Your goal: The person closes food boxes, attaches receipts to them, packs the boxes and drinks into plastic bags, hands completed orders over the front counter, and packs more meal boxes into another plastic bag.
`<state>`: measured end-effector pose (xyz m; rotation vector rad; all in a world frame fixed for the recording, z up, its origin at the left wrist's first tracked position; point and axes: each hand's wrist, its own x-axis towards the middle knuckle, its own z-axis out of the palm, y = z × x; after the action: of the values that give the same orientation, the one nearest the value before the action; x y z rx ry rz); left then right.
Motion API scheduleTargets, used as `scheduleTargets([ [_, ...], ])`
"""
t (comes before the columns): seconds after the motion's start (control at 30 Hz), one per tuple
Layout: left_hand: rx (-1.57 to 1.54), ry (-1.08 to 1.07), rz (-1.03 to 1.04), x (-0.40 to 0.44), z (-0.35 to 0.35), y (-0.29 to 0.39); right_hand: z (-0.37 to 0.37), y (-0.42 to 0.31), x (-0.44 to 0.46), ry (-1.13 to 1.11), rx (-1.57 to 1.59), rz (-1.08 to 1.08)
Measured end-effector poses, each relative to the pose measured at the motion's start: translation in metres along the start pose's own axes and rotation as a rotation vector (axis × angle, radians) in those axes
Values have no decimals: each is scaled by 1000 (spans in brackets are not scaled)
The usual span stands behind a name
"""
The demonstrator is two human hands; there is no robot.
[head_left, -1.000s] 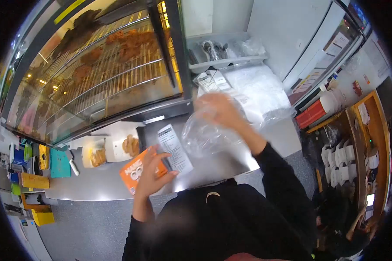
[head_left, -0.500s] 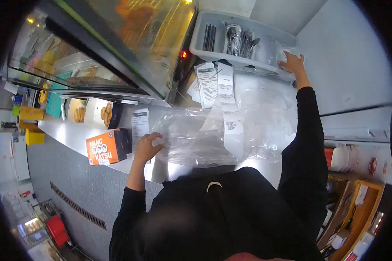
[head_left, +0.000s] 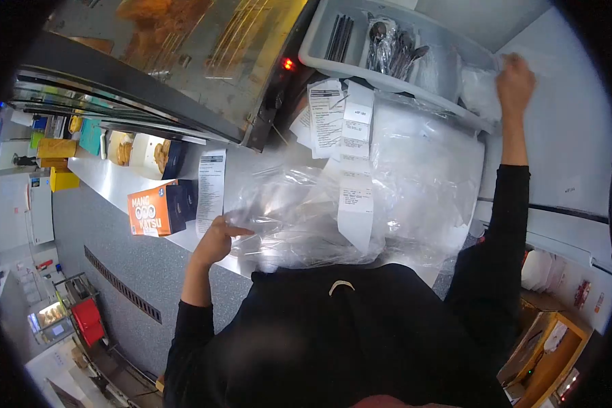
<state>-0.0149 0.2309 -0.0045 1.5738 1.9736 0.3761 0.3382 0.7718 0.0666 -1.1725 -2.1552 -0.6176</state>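
My left hand (head_left: 215, 241) is at the counter's front edge, thumb and fingers pinched at the left edge of a clear plastic bag (head_left: 299, 221). My right hand (head_left: 515, 80) is raised at the right end of a grey cutlery tray (head_left: 404, 87), fingers curled; what they hold, if anything, cannot be made out. White plastic packets (head_left: 479, 88) lie in the tray beside it. An orange and black box (head_left: 149, 211) stands left of my left hand, next to a printed receipt (head_left: 211, 183). A long paper strip (head_left: 355, 197) lies over the bag.
A glass food cabinet (head_left: 149, 95) fills the upper left. Open boxes with fried food (head_left: 162, 155) stand below it. More clear bags (head_left: 425, 170) are stacked right of centre. Chopsticks (head_left: 340, 37) and wrapped spoons (head_left: 387, 51) lie in the tray. Several receipts (head_left: 325, 115) lie below it.
My right hand has gone from the bag to the tray's right end, and its fingers have curled. My left hand has let go of the orange box and moved to the bag. The view has turned.
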Motion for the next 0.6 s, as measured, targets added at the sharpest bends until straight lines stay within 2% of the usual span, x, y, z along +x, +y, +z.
scheduleTargets([
  [0.07, 21, -54, 12, -6, 5, -2, 41, -11, -31, -457, -479, -210],
  [0.13, 104, -69, 27, -13, 16, -6, 73, 9, -68, -652, -482, -133],
  [0.17, 180, -45, 107, -14, 20, -8, 79, 8, -66, -865, -579, -114],
  [0.2, 165, -82, 63, -15, 21, -4, 56, -14, -50, -1057, -544, -23],
  [0.23, 157, -116, 72, -15, 24, -4, 59, -8, -54, -1014, -502, -88],
  [0.33, 125, -16, 114, -19, 36, -7, 98, 17, -65, -854, -509, -181],
  [0.43, 81, 33, 15, -22, 31, 11, 171, 76, -74, -720, -402, -71],
  [0.6, -14, 284, -29, -25, 41, 9, 182, 113, -37, -683, -196, -79],
])
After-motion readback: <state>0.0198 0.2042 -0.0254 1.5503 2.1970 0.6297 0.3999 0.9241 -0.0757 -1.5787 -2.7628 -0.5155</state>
